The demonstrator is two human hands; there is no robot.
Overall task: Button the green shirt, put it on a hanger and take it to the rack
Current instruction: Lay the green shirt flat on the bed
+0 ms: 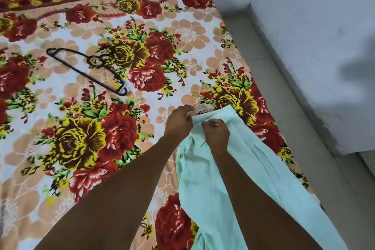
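The pale green shirt [205, 184] lies lengthwise on the flowered bedspread [60, 107], along the bed's right side, its top end pointing away from me. My left hand [179, 123] pinches the shirt's upper edge from the left. My right hand [216, 133] grips the cloth just beside it, fingers curled into the fabric. Both forearms cover part of the shirt, so its buttons are hidden. A black hanger [87, 67] lies flat on the bed at the upper left, well away from both hands.
The bed's right edge [269, 119] runs diagonally, with a grey floor strip [284, 91] and a pale wall [304, 16] beyond it. No rack is in view.
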